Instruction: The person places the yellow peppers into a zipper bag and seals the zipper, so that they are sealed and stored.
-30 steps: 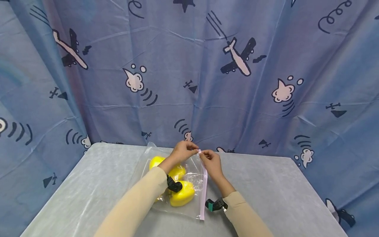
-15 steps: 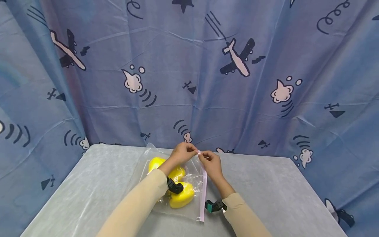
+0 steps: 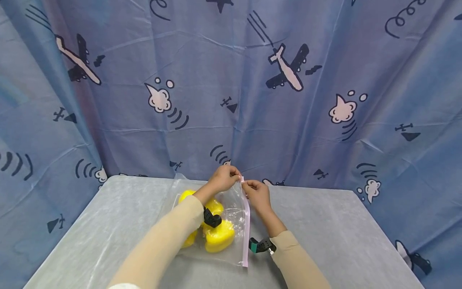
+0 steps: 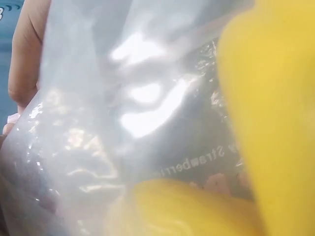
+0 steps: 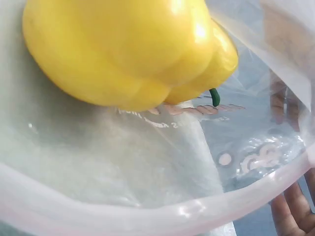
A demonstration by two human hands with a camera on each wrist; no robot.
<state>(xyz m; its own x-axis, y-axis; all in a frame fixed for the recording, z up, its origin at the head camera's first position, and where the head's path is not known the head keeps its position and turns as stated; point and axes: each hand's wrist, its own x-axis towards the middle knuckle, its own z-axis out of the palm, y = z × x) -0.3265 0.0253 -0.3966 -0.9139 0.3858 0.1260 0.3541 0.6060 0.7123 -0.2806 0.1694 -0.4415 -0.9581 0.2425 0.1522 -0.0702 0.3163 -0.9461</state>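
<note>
A clear zip bag (image 3: 231,257) with a pink zip strip (image 3: 246,237) along its right side lies on the table. Inside it are several yellow bell peppers (image 3: 219,237), one showing a green stem (image 5: 215,97) in the right wrist view. At the strip's far end my left hand (image 3: 223,178) pinches the bag's corner between thumb and fingers. Just right of it my right hand (image 3: 258,194) pinches the same strip, fingertips close to the left ones. My left forearm crosses over the bag and hides part of the peppers. Printed lettering shows through the plastic in the left wrist view.
The grey table (image 3: 310,233) reaches back to a blue curtain (image 3: 202,80) printed with planes, which also hangs along both sides. Black wrist cameras sit on both arms; the left one (image 3: 212,218) hangs over the peppers.
My left hand has risen slightly and drawn away from the right fingertips, with the strip's far end lifted between them. The bag and peppers have shifted slightly left in the head view.
</note>
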